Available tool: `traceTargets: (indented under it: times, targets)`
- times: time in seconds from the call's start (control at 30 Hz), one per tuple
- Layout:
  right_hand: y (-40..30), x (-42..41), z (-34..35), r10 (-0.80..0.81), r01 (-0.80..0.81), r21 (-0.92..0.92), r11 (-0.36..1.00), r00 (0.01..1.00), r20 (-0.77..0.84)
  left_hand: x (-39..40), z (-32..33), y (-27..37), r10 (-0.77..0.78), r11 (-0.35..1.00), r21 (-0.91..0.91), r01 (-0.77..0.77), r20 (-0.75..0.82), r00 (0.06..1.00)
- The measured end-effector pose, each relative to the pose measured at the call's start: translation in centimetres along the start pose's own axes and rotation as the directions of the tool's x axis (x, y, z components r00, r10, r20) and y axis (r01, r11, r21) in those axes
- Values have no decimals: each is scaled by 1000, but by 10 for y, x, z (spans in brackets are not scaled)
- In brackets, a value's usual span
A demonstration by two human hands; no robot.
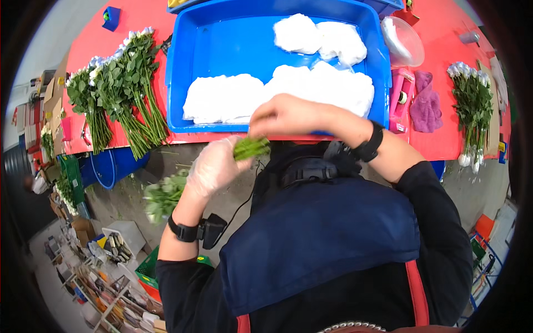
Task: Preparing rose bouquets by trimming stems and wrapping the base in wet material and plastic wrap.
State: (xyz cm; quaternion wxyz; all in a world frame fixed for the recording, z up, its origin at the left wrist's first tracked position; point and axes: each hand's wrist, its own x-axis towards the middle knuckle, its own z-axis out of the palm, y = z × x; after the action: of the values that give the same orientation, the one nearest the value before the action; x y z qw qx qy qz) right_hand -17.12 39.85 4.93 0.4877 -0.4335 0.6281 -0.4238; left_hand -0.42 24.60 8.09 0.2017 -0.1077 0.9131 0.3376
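My left hand (218, 164), in a thin clear glove, grips a bundle of green flower stems (252, 148). The cut ends point right, and the leafy heads (166, 195) hang below the wrist at the left. Close to those ends is my bare right hand (277, 116), blurred, its fingers bent; whether it holds anything cannot be seen. Just beyond both hands stands a blue plastic tray (233, 45) with several white, wet-looking wads (225, 98) in it. Bunches of pale blue-white roses (137, 83) lie on the red table (166, 21) left of the tray.
Right of the tray are a pink tape dispenser (402, 98), a purple cloth (425, 104), a clear round tub (410, 41) and another rose bunch (472, 95) with white-wrapped stem ends. A blue bin (120, 166) stands under the table's left edge. A black cable hangs near my left wrist.
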Motion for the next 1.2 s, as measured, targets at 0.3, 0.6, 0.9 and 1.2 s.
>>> traceTargets:
  times: [0.3,0.6,0.9,1.2]
  targets:
    - [70,36,10,-163,-80,-885,459,971,-172,21,25,-22,-299,645,-721,251,65,952]
    - [79,26,-1,-88,-69,-825,561,986,-142,26,20,-28,-284,579,-787,213,50,957]
    - [75,28,-22,-190,-42,-672,740,944,-269,35,21,-23,-233,560,-801,211,92,968]
    - [28,-4,-64,106,29,194,981,756,-646,44,27,-10,-145,495,-854,162,103,984]
